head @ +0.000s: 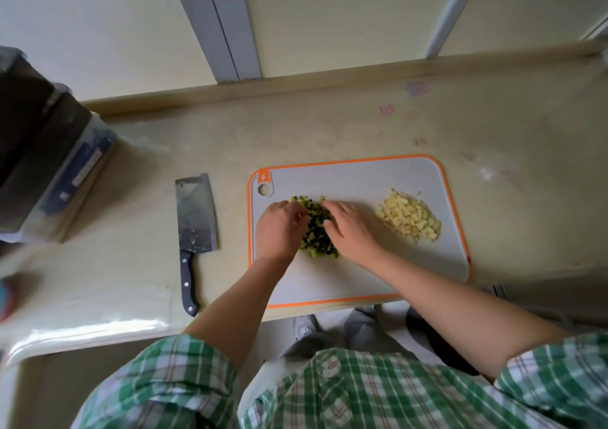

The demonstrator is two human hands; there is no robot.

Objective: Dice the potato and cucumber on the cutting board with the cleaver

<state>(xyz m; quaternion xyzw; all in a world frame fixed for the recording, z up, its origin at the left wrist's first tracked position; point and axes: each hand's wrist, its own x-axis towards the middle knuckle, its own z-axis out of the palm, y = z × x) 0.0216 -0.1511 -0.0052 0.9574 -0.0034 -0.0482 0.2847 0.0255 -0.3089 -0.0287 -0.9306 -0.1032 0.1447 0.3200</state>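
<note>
The cucumber dice [317, 231] lie heaped on the board [345, 178], left of centre, between both hands; the right hand [348, 228] has a wide grip, fingers laid against the heap; the left hand [279, 228] bends its fingers into it, grip unclear; potato dice [409, 219] sit to the right; the cleaver [195, 211] lies on the bench [329, 126], left of the board.

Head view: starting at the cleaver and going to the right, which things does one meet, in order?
cleaver → left hand → diced cucumber → right hand → diced potato
</note>
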